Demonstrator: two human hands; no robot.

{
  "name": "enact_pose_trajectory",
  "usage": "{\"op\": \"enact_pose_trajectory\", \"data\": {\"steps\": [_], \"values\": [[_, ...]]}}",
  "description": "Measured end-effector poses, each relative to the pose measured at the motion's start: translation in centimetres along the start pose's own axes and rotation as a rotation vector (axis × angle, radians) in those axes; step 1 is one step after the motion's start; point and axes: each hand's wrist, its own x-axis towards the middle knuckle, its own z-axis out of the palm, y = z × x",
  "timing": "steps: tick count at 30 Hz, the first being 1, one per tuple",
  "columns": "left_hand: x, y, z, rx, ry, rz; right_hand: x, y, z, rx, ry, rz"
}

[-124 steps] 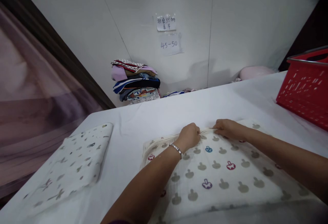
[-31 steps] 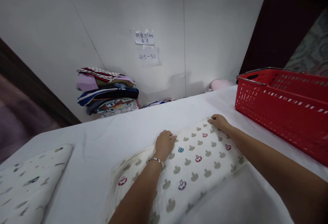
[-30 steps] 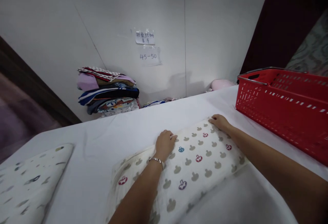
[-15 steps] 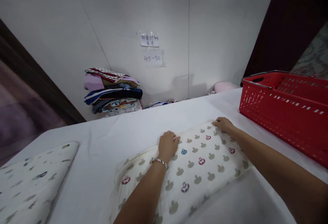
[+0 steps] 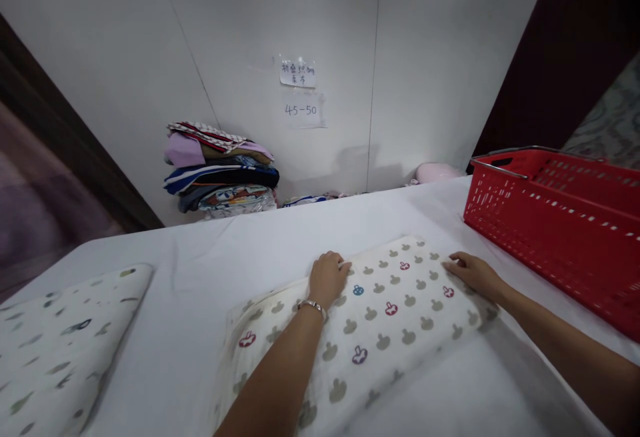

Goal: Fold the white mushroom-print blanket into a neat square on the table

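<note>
A white folded cloth printed with grey, red, blue and purple mushrooms lies in layers in front of me. My left hand, with a bracelet at its wrist, is closed on the far edge near the middle, thumb over the fabric. At the right side edge, below the far corner, is my right hand. Its thumb and forefinger are a little apart at the cloth's border; the other fingers are partly hidden. Off to the left lies another folded white cloth with small scattered prints.
A red plastic basket with metal handles stands on the right of the white-covered table. Beyond the far edge rises a stack of folded fabrics. Paper signs hang on the wall.
My right hand has let go of the far right corner and moved right and toward me along the side edge. My left hand stays at the far edge.
</note>
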Motion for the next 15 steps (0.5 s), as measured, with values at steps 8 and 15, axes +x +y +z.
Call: {"op": "enact_pose_trajectory", "data": {"steps": [8, 15], "values": [[0.1, -0.3, 0.2, -0.029, 0.02, 0.02, -3.0, 1.5, 0.6, 0.025, 0.059, 0.014], [0.3, -0.3, 0.2, -0.05, 0.004, -0.003, -2.9, 1.8, -0.3, -0.129, -0.013, -0.035]]}}
